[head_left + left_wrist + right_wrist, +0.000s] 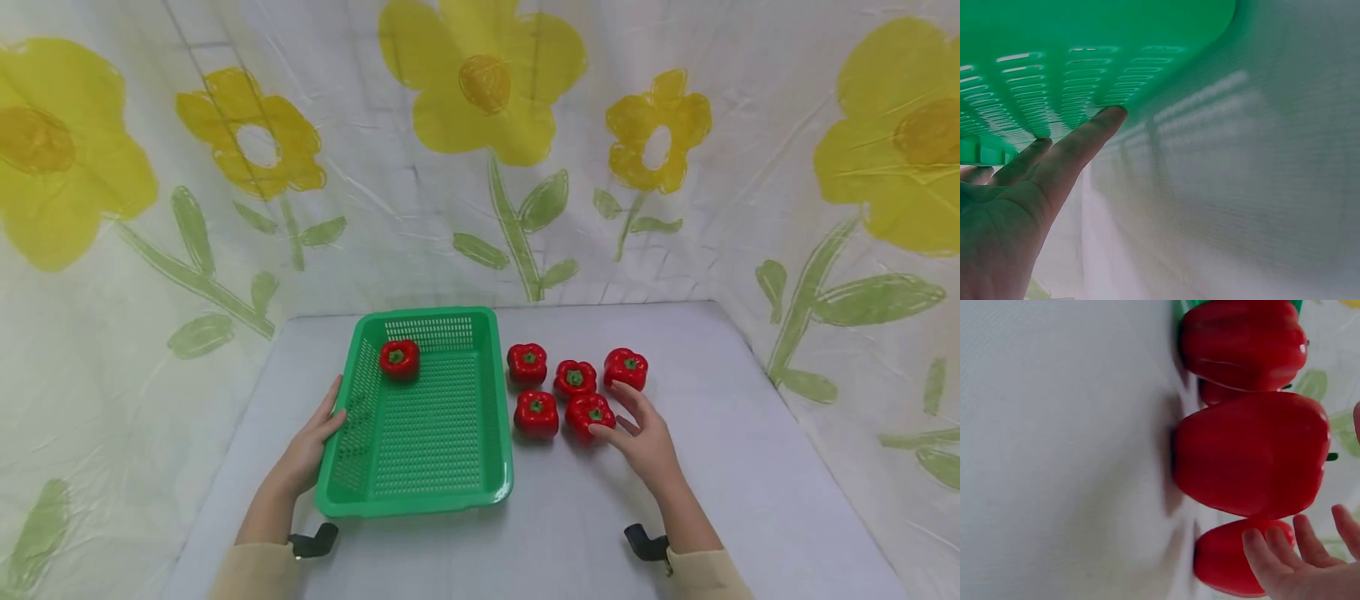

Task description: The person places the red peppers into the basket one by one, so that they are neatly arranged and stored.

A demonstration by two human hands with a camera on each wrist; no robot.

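Note:
A green plastic basket (420, 504) with slotted walls sits at center left, with one red bell pepper (400, 360) in its far left corner. My left hand (306, 450) rests against the basket's left side, thumb at the rim. In the left wrist view, straight fingers (1079, 147) lie along the outer slotted wall. My right hand (645, 437) reaches around the front right red bell pepper (583, 417), fingers spread and thumb overlapping its near side. In the right wrist view, that bell pepper (1250, 456) stands upright between the thumb and the other fingers.
Right of the basket stand more red bell peppers: one front left (536, 415), one back left (527, 364), one back middle (575, 379) and one back right (626, 368). The white table (555, 533) ends at a flower-printed curtain (420, 242).

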